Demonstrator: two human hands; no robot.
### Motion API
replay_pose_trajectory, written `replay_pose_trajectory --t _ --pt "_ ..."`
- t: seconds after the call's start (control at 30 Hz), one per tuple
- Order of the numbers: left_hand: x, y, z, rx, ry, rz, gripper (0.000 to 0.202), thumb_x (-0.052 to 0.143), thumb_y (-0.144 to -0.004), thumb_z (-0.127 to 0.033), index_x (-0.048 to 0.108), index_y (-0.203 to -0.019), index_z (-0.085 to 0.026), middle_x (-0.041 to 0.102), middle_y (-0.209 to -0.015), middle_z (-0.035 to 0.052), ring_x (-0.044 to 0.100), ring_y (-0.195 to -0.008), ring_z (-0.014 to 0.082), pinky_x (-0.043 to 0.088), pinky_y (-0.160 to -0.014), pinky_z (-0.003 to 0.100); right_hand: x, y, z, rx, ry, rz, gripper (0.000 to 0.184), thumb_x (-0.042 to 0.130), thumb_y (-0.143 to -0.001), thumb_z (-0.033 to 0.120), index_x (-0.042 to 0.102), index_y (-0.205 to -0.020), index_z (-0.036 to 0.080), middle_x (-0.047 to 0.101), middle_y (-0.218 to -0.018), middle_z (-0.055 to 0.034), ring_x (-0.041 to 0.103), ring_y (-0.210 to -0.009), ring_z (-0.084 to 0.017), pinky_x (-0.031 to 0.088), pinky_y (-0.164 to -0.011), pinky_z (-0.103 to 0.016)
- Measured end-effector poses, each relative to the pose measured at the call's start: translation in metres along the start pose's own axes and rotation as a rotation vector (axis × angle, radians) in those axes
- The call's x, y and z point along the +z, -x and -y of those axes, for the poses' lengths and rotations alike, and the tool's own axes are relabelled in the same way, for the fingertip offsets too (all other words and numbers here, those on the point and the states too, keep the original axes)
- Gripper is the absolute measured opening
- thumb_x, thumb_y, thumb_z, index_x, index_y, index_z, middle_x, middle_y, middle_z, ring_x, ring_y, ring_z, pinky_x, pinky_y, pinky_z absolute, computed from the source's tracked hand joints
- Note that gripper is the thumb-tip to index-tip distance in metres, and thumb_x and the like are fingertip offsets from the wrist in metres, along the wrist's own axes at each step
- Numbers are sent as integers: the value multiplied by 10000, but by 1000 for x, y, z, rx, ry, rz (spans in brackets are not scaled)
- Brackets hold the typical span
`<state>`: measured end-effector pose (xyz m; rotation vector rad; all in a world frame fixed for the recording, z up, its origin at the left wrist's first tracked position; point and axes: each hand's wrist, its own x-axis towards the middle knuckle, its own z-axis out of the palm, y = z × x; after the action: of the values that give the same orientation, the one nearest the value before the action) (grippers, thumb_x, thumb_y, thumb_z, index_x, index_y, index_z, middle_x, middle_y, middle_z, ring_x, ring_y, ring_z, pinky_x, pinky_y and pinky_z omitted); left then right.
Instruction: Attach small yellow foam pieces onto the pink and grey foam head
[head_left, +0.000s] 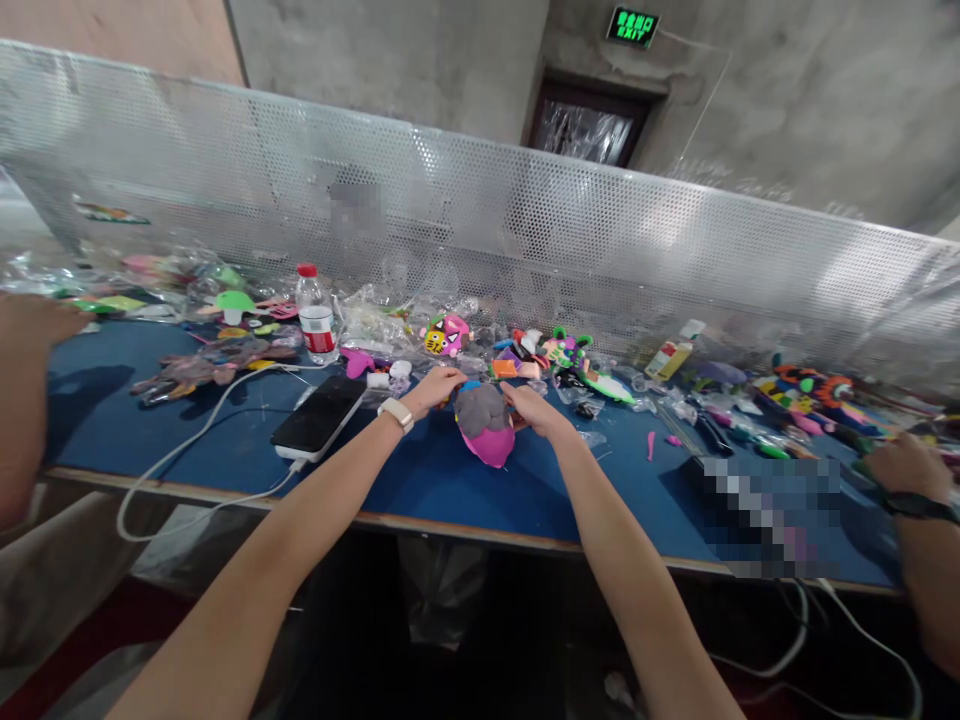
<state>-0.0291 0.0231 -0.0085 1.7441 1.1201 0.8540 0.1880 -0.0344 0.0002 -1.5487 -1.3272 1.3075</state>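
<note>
Between my hands, near the table's front edge, is a rounded clay figure [486, 425], grey and lumpy on top and bright magenta below. My left hand [439, 390], with a pale watch at the wrist, closes its fingers at the figure's upper left, beside a small blue piece [470, 385]. On the other side my right hand [529, 408] grips the figure's upper right edge. Some fingertips are hidden behind the figure. Just beyond lie orange and purple clay blocks [516, 368] and a pink figure with a yellow tiger face [446, 336].
A charging phone [319, 415] and its white cable lie left, near a red-capped bottle [316, 315]. Plastic bags and clay pieces line the perforated metal divider [480, 215]. Other people's hands appear at far left [34, 325] and far right [911, 468]. A pixelated dark device [750, 505] lies right.
</note>
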Motion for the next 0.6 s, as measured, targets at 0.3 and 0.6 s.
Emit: replay_pose_trajectory --t 0.3,0.6 --pt "-7 10 -19 164 49 8 253 573 -972 -350 721 -1062 -165 568 -657 -14 468 -511 98 363 -492 206 0 -1 -5 11 108 44 551 538 -999 641 590 -680 194 516 -489 25 520 -457 -137 499 -493 -258" --pt "-5 17 -24 227 72 33 310 565 -1004 -418 681 -1098 -147 543 -628 -29 448 -458 87 322 -430 199 -3 -8 -12 -169 246 -31 618 471 -969 723 583 -655 202 535 -493 25 503 -528 -145 458 -537 -254"
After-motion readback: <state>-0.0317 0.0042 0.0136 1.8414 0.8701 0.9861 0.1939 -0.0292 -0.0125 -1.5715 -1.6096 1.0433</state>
